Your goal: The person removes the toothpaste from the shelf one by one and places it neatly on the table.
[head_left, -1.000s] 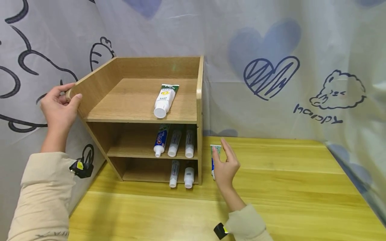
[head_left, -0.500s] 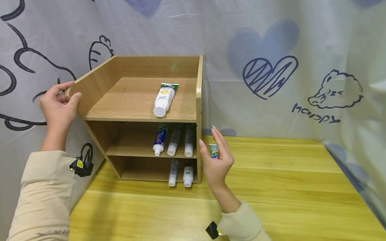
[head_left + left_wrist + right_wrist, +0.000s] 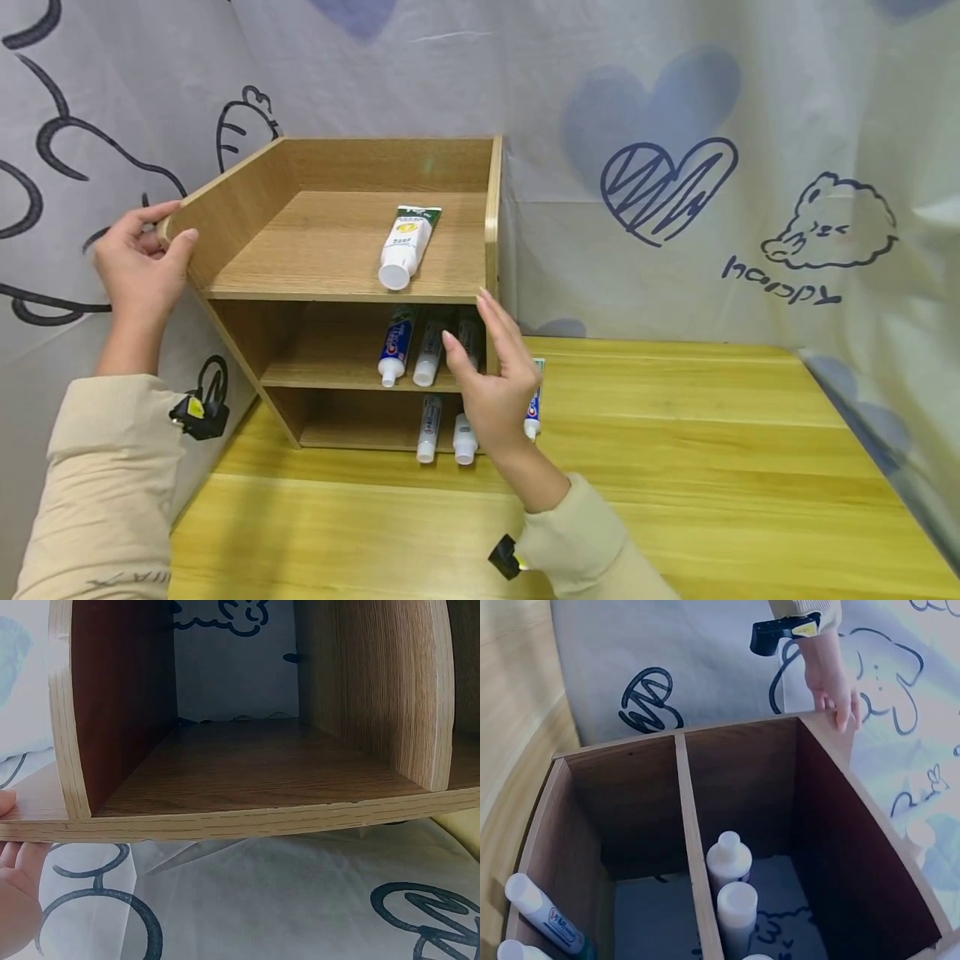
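Note:
My left hand (image 3: 142, 262) grips the upper left side panel of a wooden shelf unit (image 3: 262, 250), thumb inside and fingers outside. My right hand (image 3: 495, 375) hovers before the unit's right side, thumb and fingers spread, holding nothing. It partly covers a white toothpaste tube (image 3: 470, 333) on the middle shelf. Beside that tube lie another white tube (image 3: 430, 350) and a blue toothpaste tube (image 3: 396, 346). The bottom shelf has two white-capped tubes, one slim (image 3: 429, 429) and one wider (image 3: 465, 440). A white-and-green toothpaste tube (image 3: 405, 246) lies on top.
Right of the unit, a blue-and-green toothpaste tube (image 3: 533, 408) lies on the yellow wooden table (image 3: 697, 450), partly behind my right hand. A grey curtain (image 3: 555, 250) with drawings hangs behind and to the left.
My right hand has moved left from beside the tube on the table to the front of the shelf's right side. The left hand keeps its grip on the panel.

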`<action>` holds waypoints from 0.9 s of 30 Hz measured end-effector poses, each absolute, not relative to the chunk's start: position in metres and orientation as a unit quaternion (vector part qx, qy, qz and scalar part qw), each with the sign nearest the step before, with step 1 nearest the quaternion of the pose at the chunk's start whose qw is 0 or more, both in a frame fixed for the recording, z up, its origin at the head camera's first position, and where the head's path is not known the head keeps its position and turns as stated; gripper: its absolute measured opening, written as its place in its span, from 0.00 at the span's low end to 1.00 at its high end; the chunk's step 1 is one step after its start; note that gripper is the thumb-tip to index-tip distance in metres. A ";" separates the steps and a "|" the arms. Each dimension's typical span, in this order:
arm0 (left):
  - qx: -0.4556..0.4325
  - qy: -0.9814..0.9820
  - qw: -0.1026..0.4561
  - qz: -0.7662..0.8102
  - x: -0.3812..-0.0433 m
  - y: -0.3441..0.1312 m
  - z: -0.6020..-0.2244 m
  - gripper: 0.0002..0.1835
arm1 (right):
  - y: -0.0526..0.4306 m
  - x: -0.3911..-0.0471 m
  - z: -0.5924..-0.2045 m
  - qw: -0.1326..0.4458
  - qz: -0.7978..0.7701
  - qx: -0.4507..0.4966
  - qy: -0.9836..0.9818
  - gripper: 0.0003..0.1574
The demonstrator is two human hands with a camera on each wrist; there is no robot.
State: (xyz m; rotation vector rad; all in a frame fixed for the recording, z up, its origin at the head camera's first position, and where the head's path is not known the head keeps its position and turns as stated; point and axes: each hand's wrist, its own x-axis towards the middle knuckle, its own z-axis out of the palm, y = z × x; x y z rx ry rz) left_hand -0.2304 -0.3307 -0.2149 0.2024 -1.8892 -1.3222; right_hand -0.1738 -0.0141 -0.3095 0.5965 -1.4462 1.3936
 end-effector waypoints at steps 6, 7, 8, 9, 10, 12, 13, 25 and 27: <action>0.072 -0.738 0.404 -0.536 -0.231 -0.331 -0.215 0.16 | -0.023 -0.176 -0.299 0.473 0.548 0.267 -0.636 0.28; 0.072 -0.738 0.405 -0.534 -0.231 -0.331 -0.215 0.16 | -0.024 -0.176 -0.298 0.472 0.542 0.266 -0.642 0.28; 0.073 -0.740 0.405 -0.532 -0.231 -0.331 -0.215 0.16 | -0.026 -0.177 -0.296 0.471 0.538 0.264 -0.647 0.28; 0.074 -0.741 0.405 -0.530 -0.231 -0.331 -0.216 0.16 | -0.027 -0.178 -0.294 0.471 0.536 0.264 -0.649 0.28; 0.075 -0.744 0.405 -0.527 -0.231 -0.332 -0.216 0.16 | -0.029 -0.180 -0.292 0.472 0.535 0.263 -0.649 0.28; 0.077 -0.748 0.406 -0.520 -0.230 -0.332 -0.216 0.16 | -0.033 -0.182 -0.287 0.471 0.533 0.263 -0.652 0.28; 0.077 -0.749 0.407 -0.517 -0.230 -0.332 -0.216 0.16 | -0.035 -0.183 -0.284 0.471 0.530 0.263 -0.655 0.28; 0.077 -0.750 0.412 -0.512 -0.231 -0.332 -0.217 0.16 | -0.055 -0.202 -0.258 0.455 0.501 0.250 -0.692 0.30; 0.075 -0.749 0.412 -0.512 -0.231 -0.332 -0.217 0.16 | -0.057 -0.205 -0.255 0.447 0.493 0.249 -0.704 0.31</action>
